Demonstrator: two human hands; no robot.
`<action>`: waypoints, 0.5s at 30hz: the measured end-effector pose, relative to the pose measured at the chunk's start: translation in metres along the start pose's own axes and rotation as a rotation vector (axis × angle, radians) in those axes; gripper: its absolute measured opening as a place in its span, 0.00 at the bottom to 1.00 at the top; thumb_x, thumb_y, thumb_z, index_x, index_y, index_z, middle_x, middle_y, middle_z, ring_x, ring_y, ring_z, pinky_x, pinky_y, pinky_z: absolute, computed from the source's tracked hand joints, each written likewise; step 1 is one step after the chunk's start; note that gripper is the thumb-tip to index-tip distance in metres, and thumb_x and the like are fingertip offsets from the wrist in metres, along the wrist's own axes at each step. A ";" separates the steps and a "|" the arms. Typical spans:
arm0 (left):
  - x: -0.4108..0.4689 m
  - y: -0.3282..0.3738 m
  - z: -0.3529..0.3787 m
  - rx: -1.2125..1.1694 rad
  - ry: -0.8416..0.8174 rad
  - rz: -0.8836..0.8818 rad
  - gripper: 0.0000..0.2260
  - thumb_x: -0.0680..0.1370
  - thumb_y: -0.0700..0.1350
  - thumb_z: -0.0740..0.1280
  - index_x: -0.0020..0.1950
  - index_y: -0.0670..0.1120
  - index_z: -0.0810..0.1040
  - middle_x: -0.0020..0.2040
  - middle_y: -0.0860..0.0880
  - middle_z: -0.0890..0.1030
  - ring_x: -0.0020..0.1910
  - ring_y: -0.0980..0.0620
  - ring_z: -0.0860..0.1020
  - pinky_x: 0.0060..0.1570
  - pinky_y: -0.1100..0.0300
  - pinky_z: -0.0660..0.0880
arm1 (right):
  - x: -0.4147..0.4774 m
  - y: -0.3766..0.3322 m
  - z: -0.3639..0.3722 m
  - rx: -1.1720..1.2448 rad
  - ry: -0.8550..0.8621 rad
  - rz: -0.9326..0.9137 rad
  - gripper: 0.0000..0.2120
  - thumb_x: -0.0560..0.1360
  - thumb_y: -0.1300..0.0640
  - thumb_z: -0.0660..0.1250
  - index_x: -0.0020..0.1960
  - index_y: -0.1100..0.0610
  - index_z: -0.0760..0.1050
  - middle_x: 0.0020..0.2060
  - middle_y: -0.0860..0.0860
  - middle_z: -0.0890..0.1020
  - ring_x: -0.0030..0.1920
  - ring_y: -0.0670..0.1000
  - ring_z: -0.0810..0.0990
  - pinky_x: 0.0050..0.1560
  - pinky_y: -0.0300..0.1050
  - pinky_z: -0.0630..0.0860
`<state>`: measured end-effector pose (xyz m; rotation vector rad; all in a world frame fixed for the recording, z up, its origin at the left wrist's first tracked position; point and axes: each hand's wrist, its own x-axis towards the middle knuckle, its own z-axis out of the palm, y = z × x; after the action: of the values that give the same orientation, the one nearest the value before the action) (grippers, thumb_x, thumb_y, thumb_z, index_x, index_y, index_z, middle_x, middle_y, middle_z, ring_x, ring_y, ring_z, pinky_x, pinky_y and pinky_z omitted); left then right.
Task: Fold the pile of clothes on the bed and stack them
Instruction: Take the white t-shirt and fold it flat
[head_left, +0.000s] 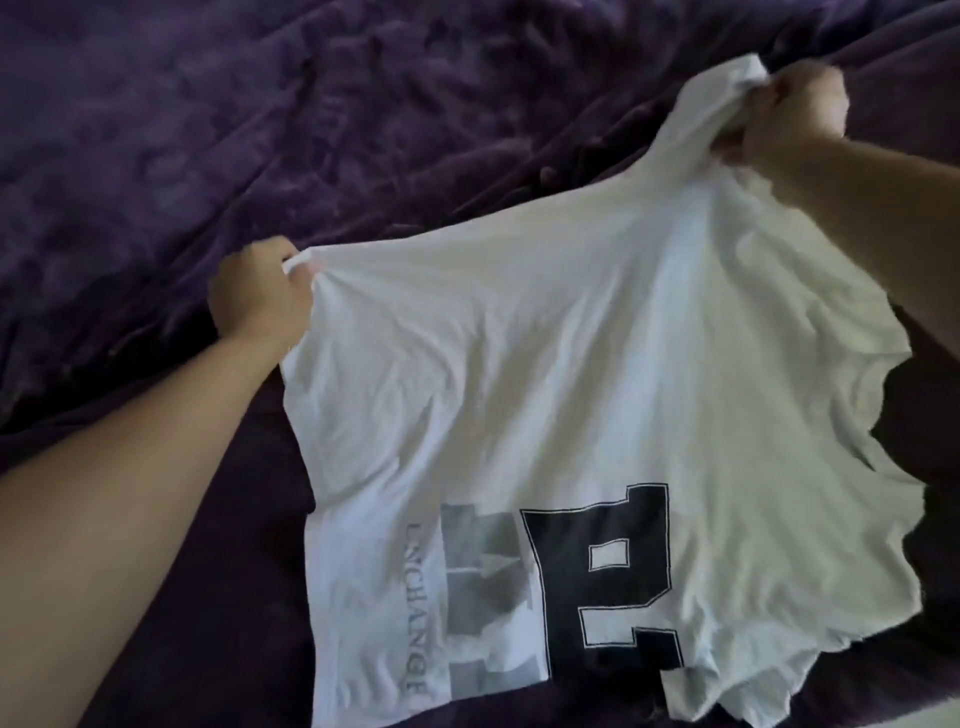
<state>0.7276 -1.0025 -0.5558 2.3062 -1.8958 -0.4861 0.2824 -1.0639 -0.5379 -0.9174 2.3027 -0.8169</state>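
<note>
Nearest me, the printed part of a white cloth T-shirt (545, 364) lies on the bed. It shows a big black block-letter print (602, 571) and, just left of it, a grey photo panel (483, 587) with a line of faint grey lettering beside it. The shirt's right edge hangs in loose waves. Farther up, the cloth is stretched out between two bare hands. The left hand (260, 296) is at the shirt's upper left corner, its fingers (288, 286) clenched round a small bunch of white fabric. The right hand (795, 109) is at the far right corner, higher up, its fingers grasping a gathered wad of cloth. Beyond and all around the shirt spreads a rumpled dark purple plush bed cover (260, 130).
</note>
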 end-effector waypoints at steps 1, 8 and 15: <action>0.002 0.000 0.004 0.022 0.026 0.008 0.07 0.78 0.46 0.64 0.48 0.43 0.78 0.49 0.38 0.79 0.50 0.36 0.75 0.48 0.46 0.72 | 0.004 0.003 0.008 -0.002 -0.029 0.008 0.09 0.74 0.57 0.56 0.48 0.51 0.74 0.48 0.57 0.82 0.38 0.55 0.84 0.36 0.51 0.82; -0.074 -0.007 0.012 0.075 0.100 0.047 0.18 0.72 0.40 0.68 0.62 0.44 0.73 0.61 0.39 0.72 0.60 0.36 0.69 0.56 0.43 0.66 | -0.083 0.062 0.005 -0.352 -0.179 -0.442 0.30 0.72 0.56 0.65 0.72 0.55 0.63 0.68 0.57 0.69 0.66 0.57 0.70 0.62 0.46 0.66; -0.269 -0.015 0.024 0.118 -0.168 0.288 0.08 0.70 0.43 0.67 0.47 0.42 0.80 0.47 0.42 0.77 0.46 0.39 0.76 0.46 0.47 0.73 | -0.273 0.167 -0.069 -0.359 -0.362 -0.473 0.07 0.72 0.62 0.71 0.49 0.55 0.78 0.43 0.50 0.79 0.36 0.48 0.77 0.36 0.47 0.77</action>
<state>0.6893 -0.7359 -0.5368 2.0628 -2.3473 -0.5600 0.3394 -0.7418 -0.5404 -1.6615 1.9642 -0.3638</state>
